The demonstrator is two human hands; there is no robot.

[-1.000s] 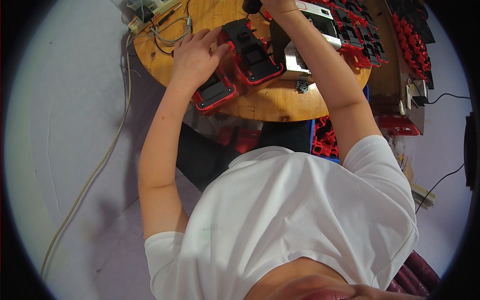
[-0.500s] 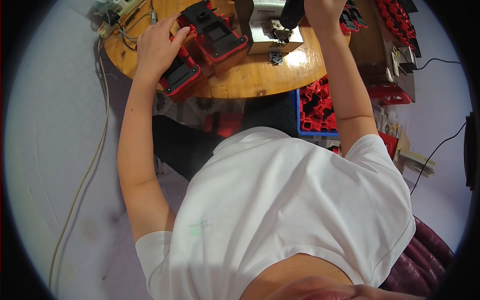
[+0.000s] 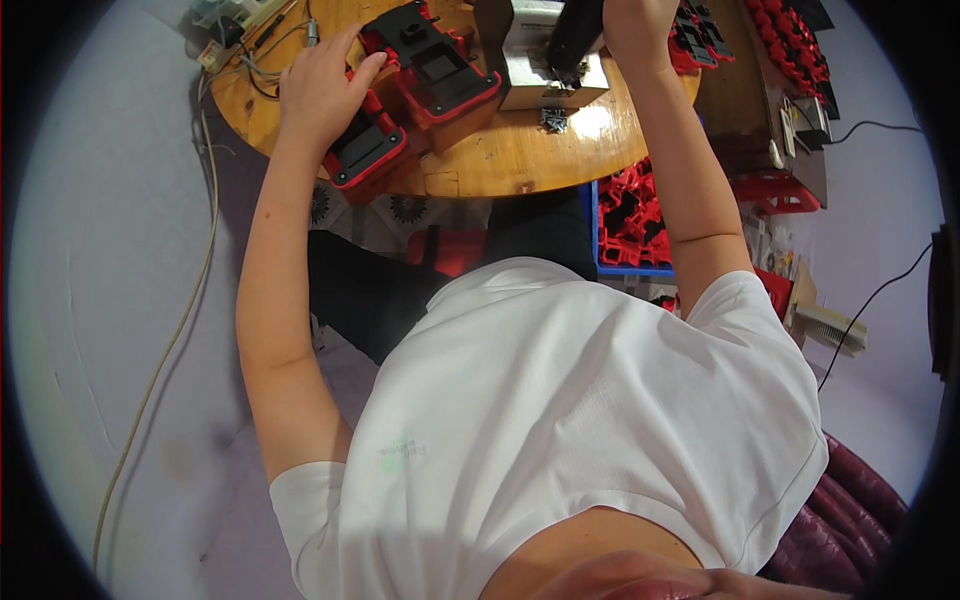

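Observation:
My left hand (image 3: 325,95) lies over the upper part of a red and black plastic case (image 3: 367,155). Its thumb and fingers rest around that case; part of the grip is hidden under the hand. A second, larger red and black case (image 3: 440,72) sits just to the right. With my right hand (image 3: 640,30), partly cut off by the top edge, I hold a black, round-bodied power screwdriver (image 3: 577,35). Its lower end is at the front of a light metal screw feeder (image 3: 525,80), covering the outlet. A small heap of screws (image 3: 553,121) lies before the feeder.
The round wooden table (image 3: 480,178) carries the cases and feeder. Below its right edge stands a blue crate (image 3: 640,270) of red plastic parts. More red and black parts (image 3: 697,40) lie beyond my right forearm. Cables (image 3: 262,75) and a power strip crowd the far left.
The screwdriver in my right hand has come down and slightly left onto the feeder's front, covering the metal outlet seen before. My left hand stays on the case.

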